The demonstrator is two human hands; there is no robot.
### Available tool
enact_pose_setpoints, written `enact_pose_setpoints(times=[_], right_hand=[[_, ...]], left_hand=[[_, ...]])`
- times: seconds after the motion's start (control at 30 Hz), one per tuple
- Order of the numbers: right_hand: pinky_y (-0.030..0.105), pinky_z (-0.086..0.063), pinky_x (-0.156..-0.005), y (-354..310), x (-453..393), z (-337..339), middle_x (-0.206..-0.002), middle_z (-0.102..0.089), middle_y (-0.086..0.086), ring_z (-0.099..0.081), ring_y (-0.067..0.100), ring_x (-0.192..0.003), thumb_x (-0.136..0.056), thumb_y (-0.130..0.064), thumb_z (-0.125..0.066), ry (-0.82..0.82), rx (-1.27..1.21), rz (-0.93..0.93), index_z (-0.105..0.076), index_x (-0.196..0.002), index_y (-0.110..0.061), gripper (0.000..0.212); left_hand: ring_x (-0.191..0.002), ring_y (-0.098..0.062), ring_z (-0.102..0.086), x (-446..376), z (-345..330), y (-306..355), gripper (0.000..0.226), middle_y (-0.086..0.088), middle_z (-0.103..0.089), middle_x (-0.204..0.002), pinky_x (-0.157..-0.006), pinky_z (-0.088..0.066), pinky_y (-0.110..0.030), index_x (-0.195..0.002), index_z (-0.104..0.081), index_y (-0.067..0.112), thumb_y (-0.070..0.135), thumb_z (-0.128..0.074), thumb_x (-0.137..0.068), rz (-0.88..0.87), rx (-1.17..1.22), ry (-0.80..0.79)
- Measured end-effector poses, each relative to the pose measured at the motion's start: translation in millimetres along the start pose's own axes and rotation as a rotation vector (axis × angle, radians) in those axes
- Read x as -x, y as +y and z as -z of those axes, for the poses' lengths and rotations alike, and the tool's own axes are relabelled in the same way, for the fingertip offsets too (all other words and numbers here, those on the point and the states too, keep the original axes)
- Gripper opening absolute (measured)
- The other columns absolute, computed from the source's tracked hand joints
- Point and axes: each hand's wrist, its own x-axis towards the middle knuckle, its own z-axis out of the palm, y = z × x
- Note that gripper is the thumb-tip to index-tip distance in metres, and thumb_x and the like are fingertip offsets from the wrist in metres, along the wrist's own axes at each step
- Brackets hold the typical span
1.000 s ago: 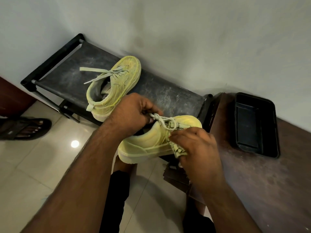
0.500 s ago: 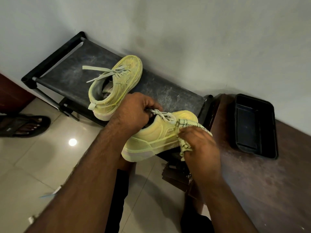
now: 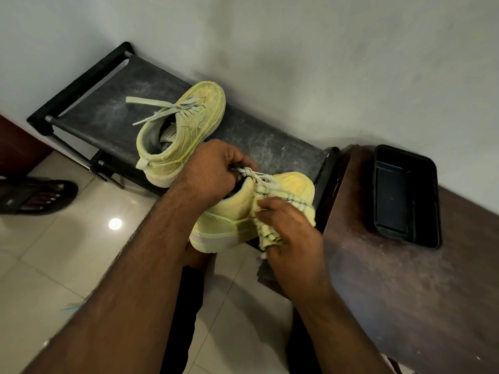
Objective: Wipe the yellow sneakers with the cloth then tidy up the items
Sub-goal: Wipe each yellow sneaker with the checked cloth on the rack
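**Yellow suede sneaker held up for wiping**

Yellow and dusty, the low suede sneaker in the hands [image 3: 243, 211] is lifted clear of the furniture, in front of the near right end of the black fabric-topped rack [image 3: 108, 114]. Its long axis runs from lower left to upper right, heel toward the person and toe pointing up and right, toward the grey wall [image 3: 324, 63]. The left hand [image 3: 213, 176] is curled over the collar at the heel end, fingers hooked in by the pale knotted laces [image 3: 256, 176]. The right hand [image 3: 291, 233] has its fingers closed around a bunched pale yellow cloth with a dark stitched edge [image 3: 272, 233] and presses it against the side of the shoe, near the middle and toe.

The second yellow sneaker [image 3: 186, 130] rests on the rack top, its heel near the front edge and its toe aimed away and to the right, toward the wall; its flat laces trail out to the left.

To the right stands a dark brown wooden table [image 3: 405, 292], carrying an empty black rectangular plastic tray [image 3: 405, 195] close to the wall. On the pale tiled floor [image 3: 54, 265] at far left is a foot in a black sandal [image 3: 37, 197].
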Motion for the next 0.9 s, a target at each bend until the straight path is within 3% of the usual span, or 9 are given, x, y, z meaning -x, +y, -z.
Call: enact_pose_setpoints(times=[0.07, 0.2, 0.4, 0.53, 0.6, 0.7, 0.77, 0.9], right_hand=[[0.027, -0.044, -0.101, -11.6, 3.2, -7.5, -0.123, -0.062, 0.009, -0.055, 0.019, -0.118, -0.077, -0.003, -0.048, 0.044, -0.082, 0.03, -0.071, -0.1, -0.002, 0.033], [0.03, -0.034, -0.11, -3.8, -0.4, -15.0, -0.132, -0.056, 0.009, -0.048, 0.019, -0.127, -0.077, -0.012, -0.041, 0.092, -0.007, -0.146, -0.063, -0.121, -0.006, 0.05], [0.03, -0.034, -0.109, -19.6, 19.9, -13.7, -0.128, -0.06, 0.009, -0.052, 0.021, -0.124, -0.074, -0.007, -0.044, -0.051, 0.206, -0.011, -0.062, -0.121, -0.006, 0.051], [0.034, -0.03, -0.108, -5.0, -1.5, -10.2, -0.134, -0.055, 0.013, -0.048, 0.025, -0.128, -0.058, 0.011, -0.059, -0.027, 0.318, -0.158, -0.054, -0.13, -0.003, 0.074], [0.043, -0.028, -0.107, -12.3, -1.2, -12.4, -0.134, -0.055, 0.014, -0.047, 0.029, -0.128, -0.054, 0.012, -0.066, -0.107, 0.335, -0.17, -0.057, -0.127, -0.002, 0.075], [0.045, -0.031, -0.103, -28.7, 15.8, -12.9, -0.126, -0.061, 0.014, -0.055, 0.029, -0.121, -0.06, -0.002, -0.058, -0.165, 0.39, -0.051, -0.065, -0.116, -0.003, 0.057], [0.042, -0.036, -0.101, -29.8, 19.2, -6.9, -0.12, -0.066, 0.011, -0.06, 0.026, -0.115, -0.064, -0.009, -0.047, -0.125, 0.375, -0.015, -0.069, -0.111, -0.005, 0.052], [0.041, -0.042, -0.1, -14.9, 2.8, -2.8, -0.119, -0.066, 0.011, -0.06, 0.026, -0.115, -0.055, 0.002, -0.053, -0.026, 0.332, -0.119, -0.068, -0.111, -0.003, 0.058]], left_hand=[[-0.073, -0.005, -0.068, 0.4, 0.2, 0.2, 0.033, 0.01, -0.071, -0.079, -0.069, -0.056, -0.02, -0.086, -0.077, 0.025, -0.006, -0.066, -0.081, -0.005, 0.014, -0.006], [-0.07, -0.006, -0.068, 0.3, 0.4, -0.9, 0.025, 0.008, -0.072, -0.079, -0.066, -0.054, -0.02, -0.089, -0.077, 0.024, 0.001, -0.069, -0.082, -0.006, 0.021, -0.013], [-0.083, -0.011, -0.07, -2.5, 1.1, -4.8, 0.024, -0.001, -0.076, -0.094, -0.081, -0.055, -0.026, -0.096, -0.078, 0.018, 0.001, -0.068, -0.083, -0.017, -0.014, -0.006], [-0.079, -0.011, -0.069, -4.3, -2.5, -4.8, 0.028, 0.001, -0.076, -0.09, -0.077, -0.055, -0.025, -0.093, -0.078, 0.023, 0.0, -0.066, -0.082, -0.03, -0.057, -0.025], [-0.075, -0.011, -0.067, -4.6, -3.5, -5.5, 0.029, 0.0, -0.076, -0.088, -0.073, -0.054, -0.024, -0.092, -0.078, 0.024, -0.001, -0.064, -0.083, -0.024, -0.058, -0.019], [-0.083, -0.015, -0.07, -4.9, -2.7, -7.9, 0.029, -0.001, -0.076, -0.092, -0.082, -0.057, -0.033, -0.093, -0.078, 0.022, -0.001, -0.063, -0.083, -0.031, -0.061, -0.012], [-0.085, -0.015, -0.07, -4.8, -2.8, -6.7, 0.028, 0.0, -0.076, -0.094, -0.085, -0.057, -0.034, -0.094, -0.078, 0.022, 0.0, -0.064, -0.083, -0.035, -0.069, -0.01], [-0.085, -0.013, -0.069, -4.7, -4.7, -3.0, 0.026, 0.001, -0.075, -0.093, -0.084, -0.056, -0.031, -0.094, -0.077, 0.024, 0.003, -0.065, -0.084, -0.027, -0.096, 0.004]])
